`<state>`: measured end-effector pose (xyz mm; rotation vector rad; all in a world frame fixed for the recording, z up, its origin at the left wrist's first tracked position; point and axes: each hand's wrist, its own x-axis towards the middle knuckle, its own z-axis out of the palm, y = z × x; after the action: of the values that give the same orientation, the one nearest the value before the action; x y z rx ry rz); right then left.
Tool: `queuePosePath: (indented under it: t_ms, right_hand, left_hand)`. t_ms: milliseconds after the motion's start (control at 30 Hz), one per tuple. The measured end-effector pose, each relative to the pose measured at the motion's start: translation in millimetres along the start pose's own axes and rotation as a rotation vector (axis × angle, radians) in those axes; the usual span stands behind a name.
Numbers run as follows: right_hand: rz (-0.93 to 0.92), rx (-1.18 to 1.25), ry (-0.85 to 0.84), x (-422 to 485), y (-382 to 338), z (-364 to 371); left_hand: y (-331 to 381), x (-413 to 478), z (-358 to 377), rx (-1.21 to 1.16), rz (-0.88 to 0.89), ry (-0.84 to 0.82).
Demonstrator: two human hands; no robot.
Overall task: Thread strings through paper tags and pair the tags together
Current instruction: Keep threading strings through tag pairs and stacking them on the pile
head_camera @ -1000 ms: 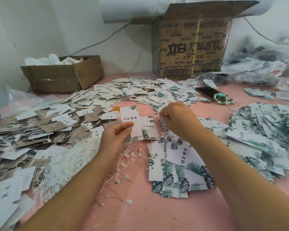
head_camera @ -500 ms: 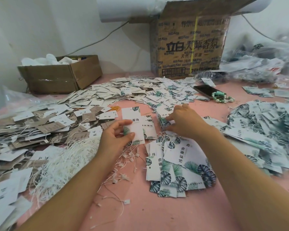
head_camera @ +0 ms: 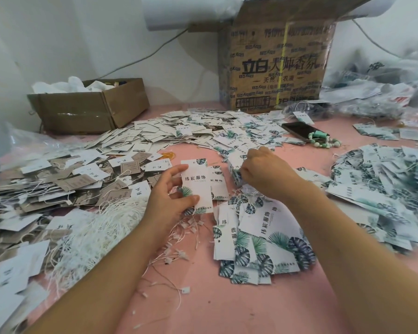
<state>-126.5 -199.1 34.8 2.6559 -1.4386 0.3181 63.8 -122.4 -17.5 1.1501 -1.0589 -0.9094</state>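
Observation:
My left hand (head_camera: 169,201) holds a white leaf-print tag (head_camera: 198,186) upright between thumb and fingers, with a second tag (head_camera: 218,184) just behind it. My right hand (head_camera: 266,174) reaches down to the table and pinches a small leaf-print tag (head_camera: 235,174) at the edge of a heap. A stack of leaf-print tags (head_camera: 263,237) lies below my right wrist. A bundle of white strings (head_camera: 99,227) lies to the left of my left forearm, with loose strings with plastic fasteners (head_camera: 176,251) beside it.
Heaps of tags cover the pink table (head_camera: 203,304): brown and white ones (head_camera: 58,184) at left, leaf-print ones at back (head_camera: 203,133) and right (head_camera: 384,189). A small cardboard box (head_camera: 92,107), a tall carton (head_camera: 275,66), a phone (head_camera: 299,131) and a bead bracelet (head_camera: 323,141) stand behind.
My right hand has dropped from in front of the held tags to the table heap on the right. My left hand has turned its tag more upright and shifted its grip.

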Motion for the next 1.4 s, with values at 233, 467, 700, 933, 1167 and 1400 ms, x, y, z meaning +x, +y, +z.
queuePosePath:
  t_ms: [233,467,700,933,1167,1400]
  right_hand:
    - [0.014,0.045,0.062,1,6,4]
    - [0.044,0.104,-0.087,5,9,0]
    - [0.082,0.214,-0.183,7,15,-1]
    - [0.099,0.353,-0.176,5,23,1]
    - [-0.018,0.169,0.155,2,8,2]
    - [-0.431,0.104,0.643,-1,-46,-8]
  left_hand:
    - [-1,1,1,0.002,0.008,0.004]
    - [1,-1,2,-0.01,-0.022,0.016]
    - [2,-2,2,-0.027,-0.035,0.01]
    - [0,-1,2,-0.007,-0.022,0.033]
    - [0,-2,2,0.061,-0.03,0.08]
    - [4,0,2,-0.055,-0.054,0.116]
